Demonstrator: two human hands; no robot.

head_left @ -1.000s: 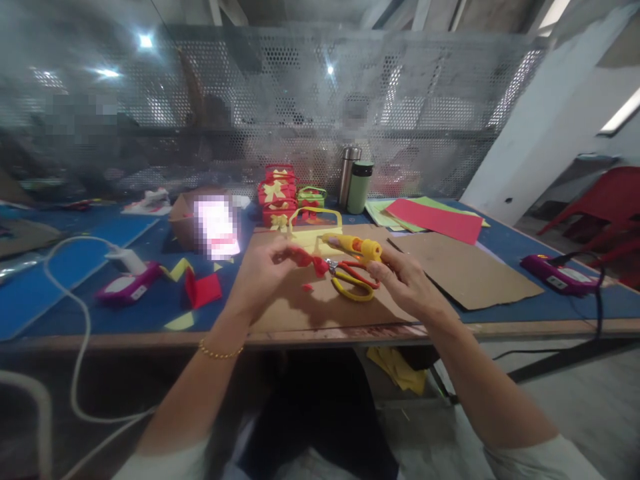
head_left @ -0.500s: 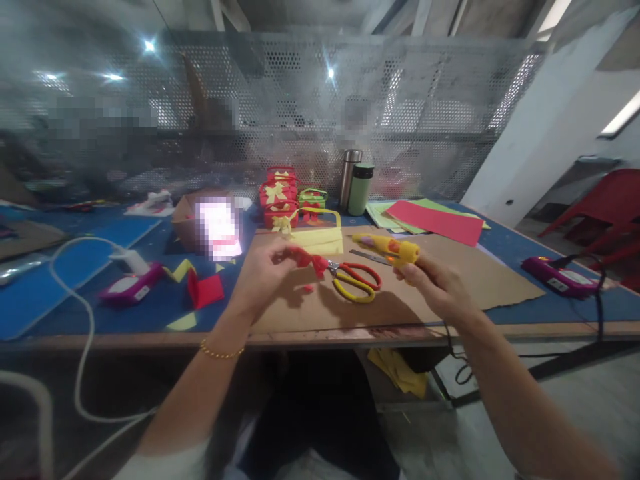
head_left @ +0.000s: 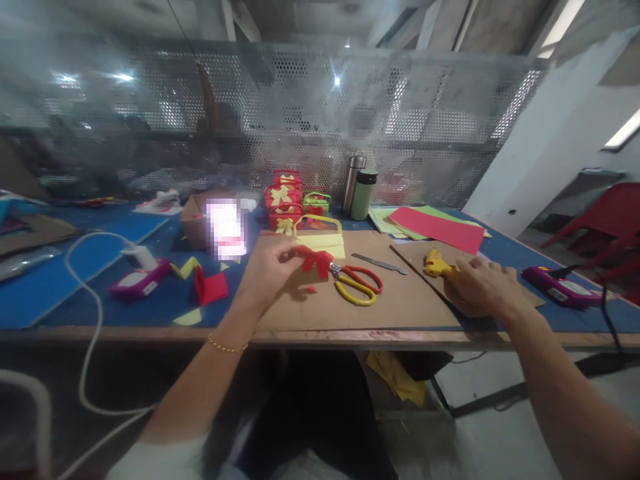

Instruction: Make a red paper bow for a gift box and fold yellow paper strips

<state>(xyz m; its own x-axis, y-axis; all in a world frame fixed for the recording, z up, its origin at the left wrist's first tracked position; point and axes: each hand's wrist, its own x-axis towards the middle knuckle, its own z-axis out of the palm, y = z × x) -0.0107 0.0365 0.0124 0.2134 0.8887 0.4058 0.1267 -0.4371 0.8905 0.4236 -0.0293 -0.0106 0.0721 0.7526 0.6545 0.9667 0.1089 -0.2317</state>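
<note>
My left hand (head_left: 270, 273) pinches a red paper bow (head_left: 317, 262) above the cardboard sheet (head_left: 320, 315). Beneath and just right of the bow lie scissors (head_left: 357, 283) with one red and one yellow handle; the bow hides their blades. At the right, my right hand (head_left: 483, 285) is closed round a yellow glue gun (head_left: 437, 263) low over the cardboard, its nozzle end pointing left and its grip mostly covered by my fingers. A small yellow paper basket (head_left: 323, 245) with a looped handle stands behind the bow. Between my hands rests a thin metal blade (head_left: 380, 263).
Several red baskets (head_left: 284, 200), a green basket (head_left: 317, 204) and two bottles (head_left: 363, 195) stand at the back. Coloured paper (head_left: 437, 229) lies back right. Purple power blocks (head_left: 140, 280) sit on both sides, with a white cable (head_left: 93, 327) at left. A lit screen (head_left: 227, 230) leans against a box.
My right hand has moved right and down with the glue gun, from above the blade to the cardboard's right part. My left hand still holds the bow, almost in place.
</note>
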